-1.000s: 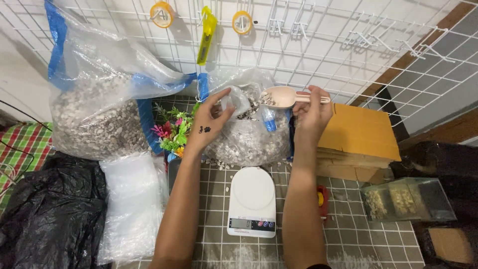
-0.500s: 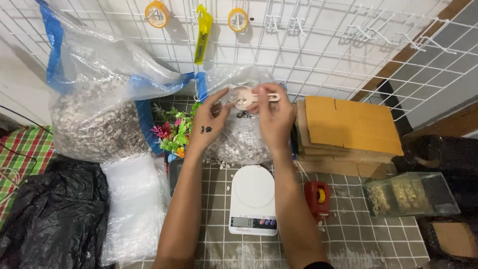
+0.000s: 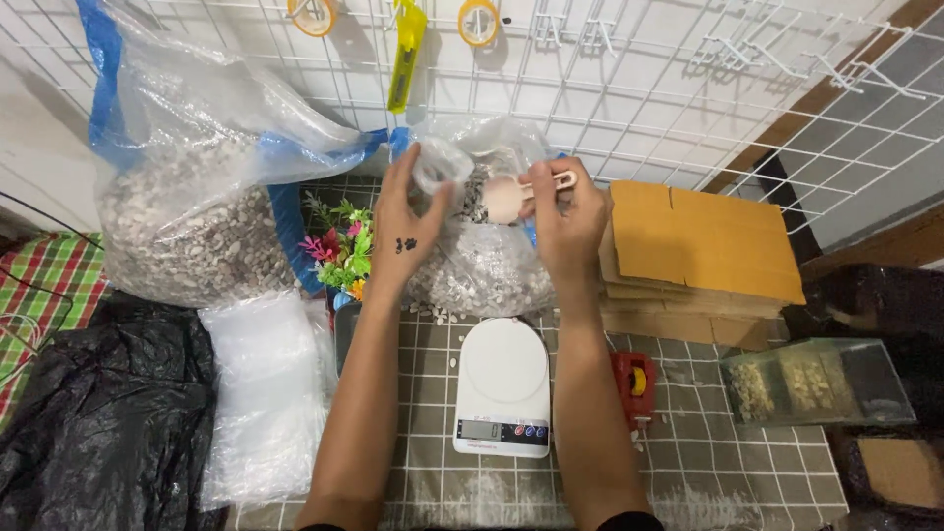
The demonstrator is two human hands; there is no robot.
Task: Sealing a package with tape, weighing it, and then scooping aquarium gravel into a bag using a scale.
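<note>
- Left hand (image 3: 403,231) clamped on small clear bag (image 3: 440,162), held above open bag of pebbles (image 3: 472,265)
- Right hand (image 3: 568,218) closed round scoop (image 3: 511,197); best tipped slowly, close over bag mouth
- Behind scale (image 3: 503,388) on desk (image 3: 708,462): brown cardboard stack (image 3: 698,246) right, big clear sack (image 3: 187,197) left

Both arms outstretched, left hand (image 3: 401,221) & right hand (image 3: 568,214) raised, fingers curled.

White scale (image 3: 502,382) sitting on grey grid-patterned desk (image 3: 708,462). Pale beige scoop (image 3: 516,197) showing. Clear bag (image 3: 187,187) edged blue, holding speckled grey-white gravel. Yellow-brown cardboard (image 3: 703,241); red-green plaid cloth (image 3: 44,285); black bag (image 3: 98,423).
</note>
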